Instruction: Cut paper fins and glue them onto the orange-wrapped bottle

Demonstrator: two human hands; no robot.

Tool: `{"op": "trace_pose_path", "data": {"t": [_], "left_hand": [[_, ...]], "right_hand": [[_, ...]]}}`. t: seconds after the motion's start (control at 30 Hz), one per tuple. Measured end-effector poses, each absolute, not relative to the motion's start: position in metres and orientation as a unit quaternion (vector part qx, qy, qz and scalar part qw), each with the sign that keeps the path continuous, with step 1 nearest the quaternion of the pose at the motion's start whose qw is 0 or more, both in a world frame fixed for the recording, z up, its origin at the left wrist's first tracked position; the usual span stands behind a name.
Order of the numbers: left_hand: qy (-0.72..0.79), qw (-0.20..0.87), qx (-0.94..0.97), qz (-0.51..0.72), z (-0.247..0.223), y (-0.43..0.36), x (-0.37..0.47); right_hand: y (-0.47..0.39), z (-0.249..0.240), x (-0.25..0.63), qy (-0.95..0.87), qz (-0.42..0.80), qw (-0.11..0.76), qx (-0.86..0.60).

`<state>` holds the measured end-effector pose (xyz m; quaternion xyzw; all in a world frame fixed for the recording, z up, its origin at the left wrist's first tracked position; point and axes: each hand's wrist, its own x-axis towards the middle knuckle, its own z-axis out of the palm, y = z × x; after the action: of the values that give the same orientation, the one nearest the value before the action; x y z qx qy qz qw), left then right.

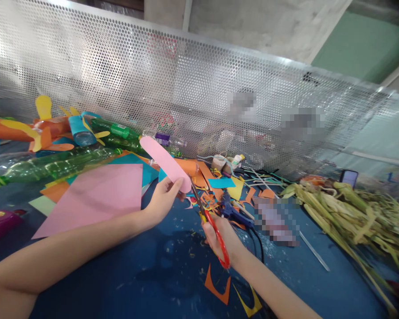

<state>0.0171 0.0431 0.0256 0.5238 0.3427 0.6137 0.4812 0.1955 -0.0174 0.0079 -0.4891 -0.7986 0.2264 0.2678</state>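
Note:
Between the thumb and fingers of my left hand (164, 199) is a long pink paper strip (166, 163) with rounded ends, tilted up to the left. My right hand (221, 235) grips red-handled scissors (219, 237), whose dark blades point up at the strip's lower right end. Whether the blades touch the paper I cannot tell. Under and beyond my left forearm lies a large pink paper sheet (99, 195) on top of orange, green and teal sheets. Small paper scraps (209, 199) are scattered just past the blades.
A blue glue gun (234, 210) with a black cord lies right of the scissors. Green plastic bottles (63, 166) and paper-wrapped bottles (53, 128) stretch along the left. Dry corn husks (346, 212) pile up at right. Behind stands a perforated metal panel (136, 66). Orange offcuts (217, 285) lie in front.

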Motion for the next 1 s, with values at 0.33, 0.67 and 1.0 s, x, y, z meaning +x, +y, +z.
{"op": "trace_pose_path", "data": {"t": [0.33,0.67,1.0], "left_hand": [[0.339,0.481,0.531,0.609,0.0276,0.0428,0.0151],[0.349,0.476,0.528,0.611,0.0274,0.0452,0.0117],[0.342,0.477,0.536,0.608,0.0281,0.0461,0.0116]], "right_hand": [[-0.0177,0.0107,0.1943,-0.808,0.211,0.251,-0.489],[-0.0168,0.0092,0.1957,-0.809,0.204,0.245,-0.494],[-0.0183,0.0163,0.1929,-0.809,0.214,0.253,-0.486]]}}
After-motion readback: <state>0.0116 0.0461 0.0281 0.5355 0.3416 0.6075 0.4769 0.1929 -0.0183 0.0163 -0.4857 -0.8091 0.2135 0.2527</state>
